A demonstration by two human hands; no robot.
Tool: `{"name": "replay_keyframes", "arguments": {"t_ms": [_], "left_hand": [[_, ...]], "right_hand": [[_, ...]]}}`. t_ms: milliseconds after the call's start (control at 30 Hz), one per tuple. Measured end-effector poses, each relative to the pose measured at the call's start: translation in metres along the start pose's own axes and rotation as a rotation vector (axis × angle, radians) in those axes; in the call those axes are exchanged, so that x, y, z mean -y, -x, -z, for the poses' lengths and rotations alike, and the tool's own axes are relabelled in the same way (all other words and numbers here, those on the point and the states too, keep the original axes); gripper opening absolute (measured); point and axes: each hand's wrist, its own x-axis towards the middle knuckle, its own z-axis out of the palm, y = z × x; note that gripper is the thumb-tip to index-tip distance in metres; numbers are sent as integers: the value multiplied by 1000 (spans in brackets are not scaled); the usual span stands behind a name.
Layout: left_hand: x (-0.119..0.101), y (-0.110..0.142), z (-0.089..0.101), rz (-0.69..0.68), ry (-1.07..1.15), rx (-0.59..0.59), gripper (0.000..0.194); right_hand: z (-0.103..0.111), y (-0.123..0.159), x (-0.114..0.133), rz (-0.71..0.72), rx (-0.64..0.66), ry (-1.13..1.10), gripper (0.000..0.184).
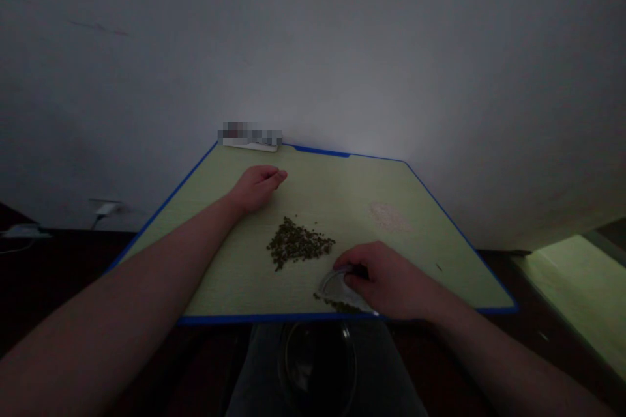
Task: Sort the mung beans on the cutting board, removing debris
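In the head view my right hand (384,280) grips a pale, round lid-like piece (338,287) by its rim, close to the table's front edge. Dark greenish grains (342,306) lie in a strip along the near side of that piece. A bigger heap of dark green-brown grains or beans (298,243), with paler bits among them, is spread between my two hands. My left hand (259,187) rests on the tabletop behind and left of the heap. Its fingers are curled in, and nothing shows in them. Whitish grains (388,215) form a thin patch farther right.
The pale green table (225,293) has a blue edge and stands against a grey wall. A white box-like object (252,139) sits at its back left corner. Below the front edge, a dark round bowl or pot (317,365) rests between my legs. A small dark sliver (439,267) lies at right.
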Motion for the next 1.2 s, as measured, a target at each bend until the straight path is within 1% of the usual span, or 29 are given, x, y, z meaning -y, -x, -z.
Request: {"name": "replay_keyframes", "arguments": {"t_ms": [133,333,467,600,733,867,967,1100,1200], "left_hand": [[0,0,0,-2,0,-1,41],[3,-1,-1,13,11,0,41],[3,-1,-1,18,8,6,42],[1,-1,0,22,14,2,41],[-1,0,0,43,17,-1,40],[-1,0,0,42,38,0,41],[0,1,-1,43,50,-2,40],[1,0,-1,28,40,7,40],[1,-1,-1,18,29,-1,41]], "right_hand": [[-4,10,4,-39,-35,-22,23],[-10,23,5,-44,-27,-57,24],[-8,27,3,-50,-60,-110,26],[1,17,1,-45,-133,-75,26],[4,-3,6,39,-160,28,28],[-4,-20,15,138,-131,115,31],[-9,-24,22,194,-96,128,30],[-9,-19,26,219,-31,129,28],[-8,-11,24,183,-9,99,28]]}}
